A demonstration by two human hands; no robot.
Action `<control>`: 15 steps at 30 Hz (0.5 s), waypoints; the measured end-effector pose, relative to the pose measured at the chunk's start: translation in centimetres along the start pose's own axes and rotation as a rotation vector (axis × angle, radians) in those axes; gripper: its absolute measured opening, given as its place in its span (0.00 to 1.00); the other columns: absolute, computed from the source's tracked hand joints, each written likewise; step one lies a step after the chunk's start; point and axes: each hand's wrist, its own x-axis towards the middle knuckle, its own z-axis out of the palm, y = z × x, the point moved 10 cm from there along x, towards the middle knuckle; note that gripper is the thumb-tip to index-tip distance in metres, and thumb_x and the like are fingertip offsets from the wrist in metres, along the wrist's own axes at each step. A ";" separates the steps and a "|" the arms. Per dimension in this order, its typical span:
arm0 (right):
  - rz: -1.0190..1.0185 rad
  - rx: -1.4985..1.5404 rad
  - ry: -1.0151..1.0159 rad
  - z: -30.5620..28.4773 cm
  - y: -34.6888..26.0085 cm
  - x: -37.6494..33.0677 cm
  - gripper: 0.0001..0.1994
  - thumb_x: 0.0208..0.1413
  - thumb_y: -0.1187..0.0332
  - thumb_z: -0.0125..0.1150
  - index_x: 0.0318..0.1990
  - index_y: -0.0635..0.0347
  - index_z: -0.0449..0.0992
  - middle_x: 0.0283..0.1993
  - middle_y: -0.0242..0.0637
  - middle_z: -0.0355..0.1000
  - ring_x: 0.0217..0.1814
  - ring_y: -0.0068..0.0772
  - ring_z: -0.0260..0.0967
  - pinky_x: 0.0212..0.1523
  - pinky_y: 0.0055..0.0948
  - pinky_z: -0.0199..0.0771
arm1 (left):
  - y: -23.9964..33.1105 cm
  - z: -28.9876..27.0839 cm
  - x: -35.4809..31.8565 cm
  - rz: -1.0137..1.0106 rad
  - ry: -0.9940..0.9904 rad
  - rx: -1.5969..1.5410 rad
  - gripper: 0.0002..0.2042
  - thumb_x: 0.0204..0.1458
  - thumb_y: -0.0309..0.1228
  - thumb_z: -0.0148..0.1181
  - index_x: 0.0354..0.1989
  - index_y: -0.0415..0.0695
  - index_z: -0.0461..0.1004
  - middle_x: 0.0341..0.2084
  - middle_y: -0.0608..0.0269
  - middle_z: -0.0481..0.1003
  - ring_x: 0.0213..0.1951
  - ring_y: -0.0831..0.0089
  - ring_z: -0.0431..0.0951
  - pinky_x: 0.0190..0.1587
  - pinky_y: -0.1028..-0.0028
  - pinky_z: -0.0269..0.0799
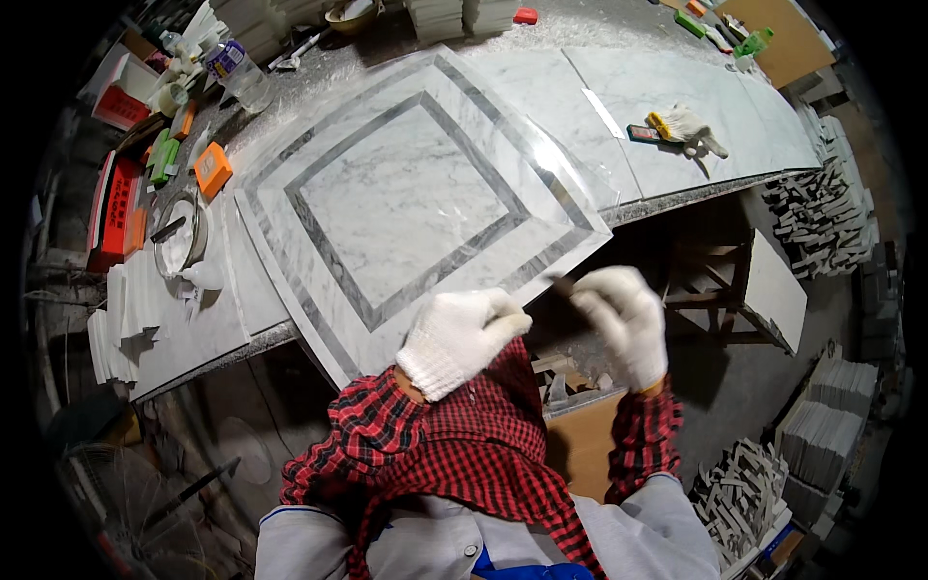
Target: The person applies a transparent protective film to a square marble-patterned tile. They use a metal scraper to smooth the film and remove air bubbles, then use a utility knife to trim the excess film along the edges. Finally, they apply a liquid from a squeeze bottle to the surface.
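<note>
A square marble panel [396, 193] with grey inlaid bands lies turned cornerwise on the worktable, its near edge before me. My left hand [459, 338], in a white knitted glove, is at the panel's near edge with thumb and fingers pinched together; whatever they hold, if anything, is hidden. My right hand [623, 324], gloved alike, is off the panel's near right corner. Its fingers are curled, and a small dark thin thing [561, 283] pokes out from them, too blurred to name.
A bowl of white paste [179, 242], an orange block [213, 171] and a plastic bottle [237, 75] stand at the left. Spare gloves [688, 130] lie on the slab at the right. Stone strips [739, 503] are heaped at lower right, near a wooden stool [773, 290].
</note>
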 end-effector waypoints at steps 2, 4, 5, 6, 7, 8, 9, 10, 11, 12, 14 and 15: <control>0.051 -0.011 0.020 -2.5 2.3 1.8 0.06 0.54 0.74 0.68 0.39 0.62 0.82 0.38 0.40 0.78 0.41 0.39 0.75 0.45 0.32 0.75 | 0.6 -0.8 0.4 0.067 0.094 0.024 0.10 0.54 0.37 0.66 0.34 0.44 0.84 0.28 0.57 0.83 0.30 0.63 0.84 0.35 0.70 0.78; 0.060 -0.014 -0.020 -4.1 4.4 3.7 0.08 0.55 0.73 0.67 0.43 0.63 0.82 0.38 0.42 0.78 0.40 0.40 0.76 0.45 0.32 0.75 | 1.9 -0.8 1.2 -0.025 0.072 0.024 0.15 0.51 0.35 0.71 0.44 0.40 0.82 0.37 0.58 0.84 0.38 0.69 0.83 0.45 0.70 0.78; 0.011 -0.016 -0.066 -4.1 4.8 5.1 0.10 0.56 0.73 0.66 0.45 0.63 0.81 0.38 0.42 0.78 0.40 0.39 0.76 0.44 0.32 0.75 | 3.3 -1.3 1.9 0.119 0.145 0.170 0.21 0.49 0.38 0.72 0.49 0.41 0.79 0.43 0.57 0.81 0.45 0.66 0.81 0.51 0.66 0.75; -0.117 -0.163 -0.149 -3.6 4.0 6.4 0.12 0.59 0.71 0.63 0.48 0.63 0.81 0.40 0.44 0.80 0.41 0.37 0.77 0.45 0.31 0.75 | 4.5 -1.5 2.4 0.263 0.218 0.317 0.27 0.48 0.41 0.73 0.55 0.42 0.76 0.49 0.55 0.79 0.52 0.62 0.78 0.56 0.63 0.72; -0.130 -0.136 -0.184 -3.2 5.5 7.4 0.14 0.60 0.70 0.61 0.52 0.63 0.80 0.42 0.45 0.81 0.43 0.36 0.78 0.47 0.32 0.76 | 5.5 -1.2 2.7 0.409 0.288 0.465 0.33 0.47 0.44 0.73 0.60 0.43 0.73 0.55 0.53 0.77 0.58 0.59 0.76 0.62 0.59 0.69; -0.062 -0.097 -0.255 -2.4 6.4 8.2 0.15 0.61 0.70 0.60 0.53 0.62 0.80 0.43 0.45 0.81 0.43 0.36 0.78 0.48 0.32 0.76 | 4.7 -0.4 3.5 0.395 0.279 0.536 0.39 0.44 0.47 0.74 0.64 0.43 0.68 0.60 0.53 0.72 0.63 0.55 0.69 0.66 0.56 0.62; 0.006 -0.059 -0.325 -1.7 7.2 8.8 0.15 0.61 0.70 0.59 0.55 0.61 0.80 0.43 0.46 0.81 0.44 0.37 0.78 0.49 0.33 0.76 | 3.9 0.7 4.4 0.384 0.268 0.607 0.45 0.42 0.50 0.74 0.68 0.44 0.64 0.65 0.52 0.67 0.68 0.52 0.62 0.69 0.53 0.55; 0.010 -0.068 -0.349 -1.3 8.0 9.2 0.16 0.61 0.70 0.59 0.56 0.60 0.80 0.44 0.45 0.81 0.45 0.36 0.78 0.49 0.33 0.76 | 3.4 1.6 5.1 0.371 0.252 0.678 0.51 0.40 0.54 0.74 0.72 0.44 0.59 0.69 0.51 0.63 0.72 0.48 0.56 0.73 0.50 0.49; -0.013 -0.069 -0.378 -1.1 8.4 9.6 0.16 0.62 0.69 0.59 0.56 0.60 0.80 0.45 0.45 0.81 0.45 0.36 0.78 0.49 0.32 0.76 | 3.0 2.4 5.7 0.363 0.227 0.690 0.53 0.39 0.56 0.74 0.73 0.44 0.56 0.71 0.51 0.60 0.73 0.47 0.53 0.74 0.49 0.45; -0.037 -0.071 -0.406 -0.9 8.6 10.0 0.16 0.62 0.69 0.59 0.56 0.60 0.80 0.46 0.45 0.81 0.45 0.36 0.78 0.49 0.32 0.76 | 2.8 3.2 6.2 0.356 0.201 0.703 0.56 0.37 0.57 0.74 0.74 0.43 0.54 0.72 0.51 0.58 0.74 0.45 0.49 0.75 0.48 0.42; -0.104 -0.094 -0.441 -0.1 8.2 10.2 0.16 0.62 0.65 0.61 0.55 0.57 0.81 0.45 0.45 0.81 0.43 0.37 0.78 0.47 0.32 0.76 | 2.4 3.8 6.7 0.342 0.174 0.701 0.59 0.36 0.59 0.74 0.76 0.43 0.50 0.74 0.52 0.56 0.75 0.43 0.46 0.76 0.49 0.37; -0.116 -0.102 -0.446 0.3 8.3 10.4 0.16 0.62 0.64 0.62 0.55 0.56 0.81 0.44 0.45 0.81 0.42 0.38 0.78 0.47 0.32 0.77 | 2.3 3.8 7.0 0.342 0.176 0.720 0.58 0.38 0.58 0.72 0.76 0.43 0.51 0.73 0.51 0.56 0.75 0.43 0.46 0.76 0.49 0.36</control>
